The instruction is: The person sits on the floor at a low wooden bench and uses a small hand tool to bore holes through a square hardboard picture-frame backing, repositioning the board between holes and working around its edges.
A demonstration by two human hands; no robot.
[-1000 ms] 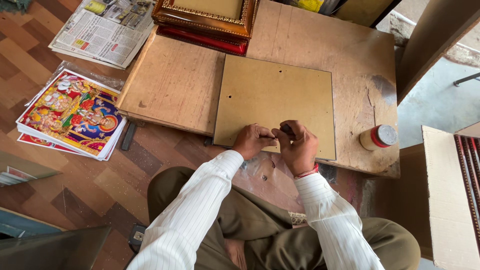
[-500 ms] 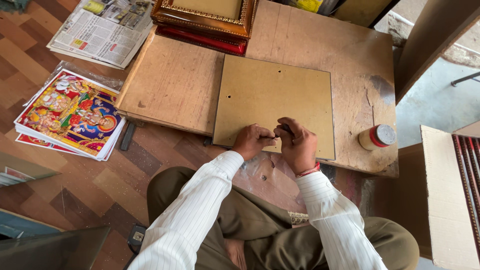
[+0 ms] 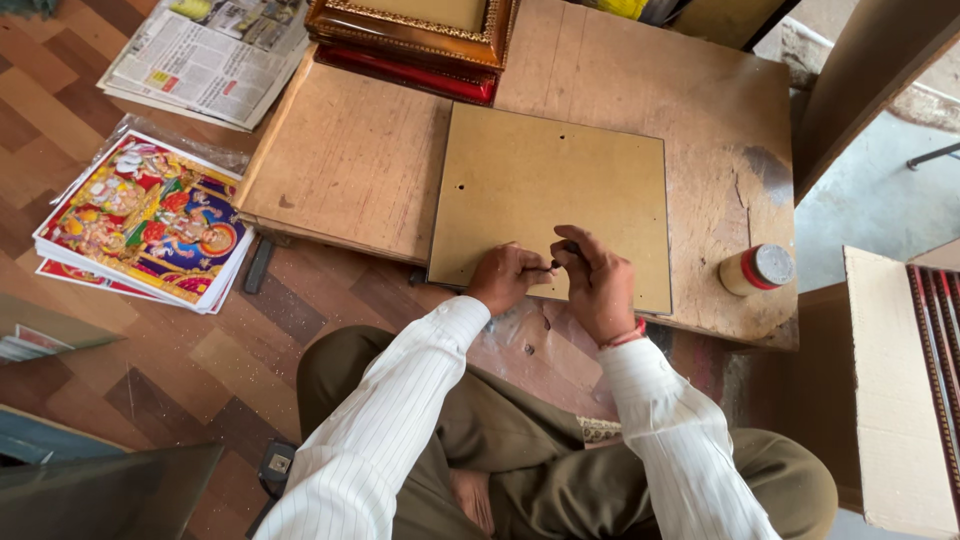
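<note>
A tan backing board (image 3: pixel 553 190) lies flat on a low wooden work board (image 3: pixel 360 160), its near edge toward me. Both hands meet at that near edge. My left hand (image 3: pixel 505 277) is curled with its fingertips pinching something small against the board's edge. My right hand (image 3: pixel 598 283) grips a small dark tool (image 3: pixel 564 250) whose tip touches the board beside the left fingertips. The small part under the fingers is hidden. White striped sleeves cover both arms.
Framed pictures (image 3: pixel 420 40) are stacked at the far edge of the work board. A small jar with a red band (image 3: pixel 757 270) stands at the right. A stack of colourful prints (image 3: pixel 150 220) and newspapers (image 3: pixel 205 60) lie on the floor at left. A cardboard box (image 3: pixel 890 390) stands at right.
Both hands stay at the board's near edge; the fingers have shifted slightly around the small tool. The board has not moved.
</note>
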